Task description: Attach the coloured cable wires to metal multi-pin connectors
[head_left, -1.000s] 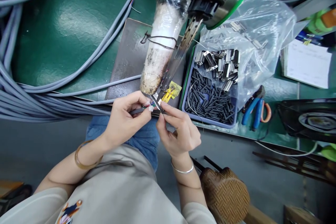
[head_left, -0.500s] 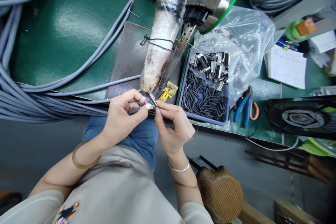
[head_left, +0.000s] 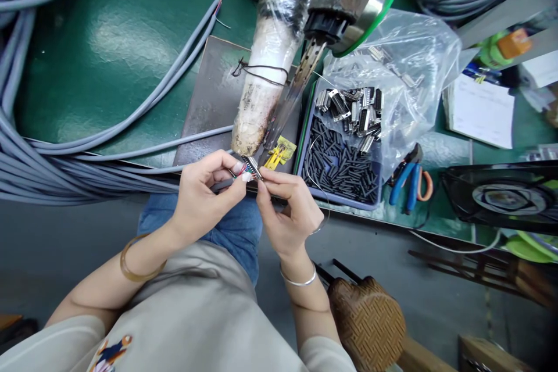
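My left hand [head_left: 209, 189] is closed, its thumb and fingers pinching the thin coloured wires [head_left: 241, 171] at the stripped end of a grey cable. Opposite it, my right hand [head_left: 290, 200] pinches the lower right end of a small multi-pin connector [head_left: 251, 164]. The wires meet the connector's side between the two hands. Right above them hangs the tip of a white wrapped duct [head_left: 257, 104], with a soldering iron [head_left: 290, 99] slanting down beside it. A yellow clip-like piece [head_left: 277, 154] lies just beyond my right fingers.
A bin [head_left: 378, 183] of black sleeves and metal connectors stands to the right, partly under a clear plastic bag [head_left: 418, 64]. Farther right are blue-handled pliers [head_left: 407, 186] and a black fan [head_left: 510, 195]. Bundled grey cables [head_left: 78, 177] run along the left table edge. A woven stool [head_left: 370, 325] stands below.
Both hands keep their grips at nearly the same place. The left fingers have shifted very slightly at the wires. The view has moved a little, so things at the right sit marginally farther right.
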### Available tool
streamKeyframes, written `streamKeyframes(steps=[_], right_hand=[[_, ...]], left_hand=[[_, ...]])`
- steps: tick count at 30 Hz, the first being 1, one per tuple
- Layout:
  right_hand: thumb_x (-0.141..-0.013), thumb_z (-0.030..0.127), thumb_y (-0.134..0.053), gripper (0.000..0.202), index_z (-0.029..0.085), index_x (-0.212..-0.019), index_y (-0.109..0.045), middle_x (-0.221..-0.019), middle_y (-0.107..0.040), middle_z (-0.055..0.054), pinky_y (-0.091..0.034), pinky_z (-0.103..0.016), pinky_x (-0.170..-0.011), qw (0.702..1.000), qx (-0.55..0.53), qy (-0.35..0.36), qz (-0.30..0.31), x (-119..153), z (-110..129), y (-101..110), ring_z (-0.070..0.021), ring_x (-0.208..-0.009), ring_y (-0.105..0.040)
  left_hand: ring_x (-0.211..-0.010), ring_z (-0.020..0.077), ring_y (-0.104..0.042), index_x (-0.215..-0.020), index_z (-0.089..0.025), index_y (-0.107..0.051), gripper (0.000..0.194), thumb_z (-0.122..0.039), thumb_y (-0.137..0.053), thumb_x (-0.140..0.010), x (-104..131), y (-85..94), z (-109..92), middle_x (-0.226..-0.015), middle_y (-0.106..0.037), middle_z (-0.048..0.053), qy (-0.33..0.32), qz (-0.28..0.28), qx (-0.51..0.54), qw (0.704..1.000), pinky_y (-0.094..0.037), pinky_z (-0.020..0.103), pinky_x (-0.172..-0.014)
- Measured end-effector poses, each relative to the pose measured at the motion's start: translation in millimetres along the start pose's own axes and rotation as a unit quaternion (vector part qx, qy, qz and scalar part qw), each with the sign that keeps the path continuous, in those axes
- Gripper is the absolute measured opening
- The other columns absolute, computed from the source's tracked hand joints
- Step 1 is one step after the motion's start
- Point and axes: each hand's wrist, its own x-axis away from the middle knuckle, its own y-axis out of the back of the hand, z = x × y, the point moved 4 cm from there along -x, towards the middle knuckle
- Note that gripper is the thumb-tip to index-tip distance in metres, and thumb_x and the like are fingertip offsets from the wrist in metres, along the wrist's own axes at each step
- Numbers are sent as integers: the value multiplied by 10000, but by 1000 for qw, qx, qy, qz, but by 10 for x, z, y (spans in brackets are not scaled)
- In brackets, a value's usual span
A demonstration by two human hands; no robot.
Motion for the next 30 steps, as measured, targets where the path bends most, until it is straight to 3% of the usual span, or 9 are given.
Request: streamKeyframes(steps=[7,20,26,28,30], right_hand=[[-854,69,-731,195,225,-931,-643,-1019,-801,-38,-629,-270,-751,1000,15,15,-6,-37,1,26,-156,-881,-773],[-848,84,-760,195,223,-958,-677,-1030,-800,-43,-646,-268,-783,1000,13,25,-12,-100,9,32,-156,-888,-773],[-860,93,-749,188,204,-968,-642,-1064,-804,-84,-646,-240,-763,995,68,73,5,-16,28,52,-162,-897,-785],[-888,99,-718,178,214,-1003,-645,-1036,-807,-61,-641,-238,-700,997,55,52,10,14,-9,104,-157,-840,-785],[-929,128,-674,142,228,-1029,-664,-894,-791,-11,-615,-238,-593,1000,12,16,-24,32,-40,205,-134,-673,-751]], left_hand=[[-476,59,-455,-711,-188,-589,131,-158,-694,-783,22,-38,-39,-574,-527,-51,-80,-23,-75,994,-347,169,-424],[-550,80,-514,-725,-190,-634,113,-181,-715,-803,16,-17,-42,-612,-565,-33,-102,-33,-92,990,-426,180,-502],[-525,85,-517,-694,-193,-580,141,-171,-705,-758,4,-55,-51,-604,-573,-29,-50,-5,-75,996,-405,181,-461],[-522,89,-520,-695,-194,-580,138,-186,-709,-745,11,-62,-38,-605,-583,-23,-29,-1,-70,997,-401,183,-449],[-524,89,-524,-693,-190,-584,138,-191,-714,-740,17,-55,-23,-615,-600,-15,-13,2,-60,998,-404,181,-449]])
